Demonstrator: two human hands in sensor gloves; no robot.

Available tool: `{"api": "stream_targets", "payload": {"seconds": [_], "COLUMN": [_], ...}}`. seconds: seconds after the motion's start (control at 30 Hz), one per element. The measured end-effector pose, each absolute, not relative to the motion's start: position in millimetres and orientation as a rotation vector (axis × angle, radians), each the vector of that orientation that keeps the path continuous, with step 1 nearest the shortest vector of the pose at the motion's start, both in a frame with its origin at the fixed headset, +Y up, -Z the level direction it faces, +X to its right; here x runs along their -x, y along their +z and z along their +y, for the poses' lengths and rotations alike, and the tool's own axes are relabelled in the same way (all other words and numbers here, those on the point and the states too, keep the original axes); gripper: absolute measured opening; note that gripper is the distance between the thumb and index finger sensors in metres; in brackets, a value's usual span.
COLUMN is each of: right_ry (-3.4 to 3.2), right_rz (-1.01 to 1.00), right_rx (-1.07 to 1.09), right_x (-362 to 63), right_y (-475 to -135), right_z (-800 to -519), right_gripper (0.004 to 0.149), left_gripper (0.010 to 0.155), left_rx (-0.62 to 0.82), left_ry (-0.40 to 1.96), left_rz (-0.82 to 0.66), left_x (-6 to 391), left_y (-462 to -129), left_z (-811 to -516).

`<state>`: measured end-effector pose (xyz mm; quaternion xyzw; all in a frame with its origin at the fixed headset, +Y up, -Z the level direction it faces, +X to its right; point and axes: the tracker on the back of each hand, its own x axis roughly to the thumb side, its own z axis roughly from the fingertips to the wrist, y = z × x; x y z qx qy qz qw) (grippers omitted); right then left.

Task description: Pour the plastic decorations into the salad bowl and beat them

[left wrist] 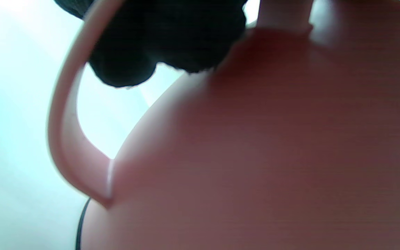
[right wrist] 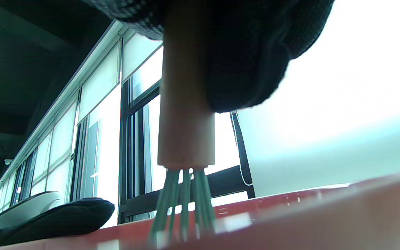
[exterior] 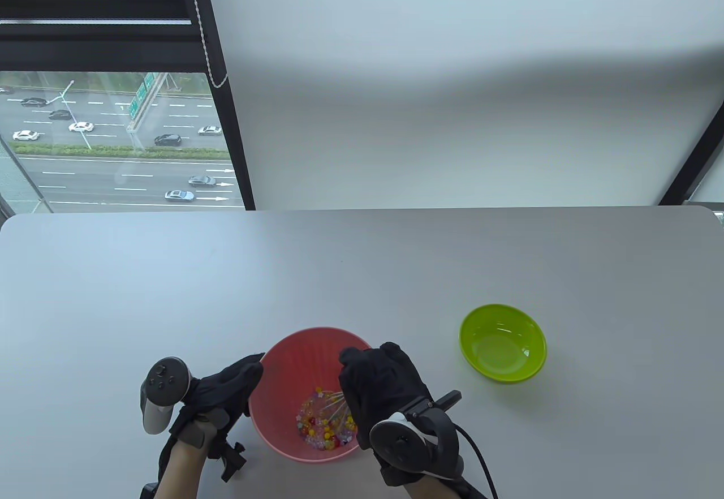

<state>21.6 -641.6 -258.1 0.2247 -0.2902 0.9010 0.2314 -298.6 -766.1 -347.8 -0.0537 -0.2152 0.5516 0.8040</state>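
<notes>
Pink salad bowl (exterior: 285,366) is sitting on the bench (exterior: 362,272) with the plastic decorations (exterior: 322,425) inside; the left hand (exterior: 223,388) is curling over its rim, likely steadying it, while the right hand (exterior: 384,386) is gripping the whisk (right wrist: 186,114) to beat them. Green bowl (exterior: 502,342) is standing empty; no writing is showing anywhere
</notes>
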Motion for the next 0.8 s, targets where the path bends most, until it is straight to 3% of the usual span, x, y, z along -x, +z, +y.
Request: {"api": "stream_targets", "payload": {"seconds": [0.1, 0.27, 0.8], "right_ry": [2.394, 2.403, 2.555], "right_rz": [-0.662, -0.614, -0.828], "right_rx": [-0.635, -0.659, -0.634], "right_x": [-18.0, -11.4, -14.8], "right_y": [-261.7, -263.0, -259.2], "right_z": [-646.6, -652.3, -647.6], "right_gripper": [0.040, 0.040, 0.040], "left_gripper": [0.078, 0.078, 0.078], "left_rx": [0.117, 0.116, 0.116], "left_ry": [1.182, 1.182, 1.182], "left_rz": [-0.461, -0.460, -0.461], "left_x": [298.4, 298.4, 298.2], "left_y": [-347.7, -347.7, -347.6], "left_z": [-766.0, -766.0, -765.8]}}
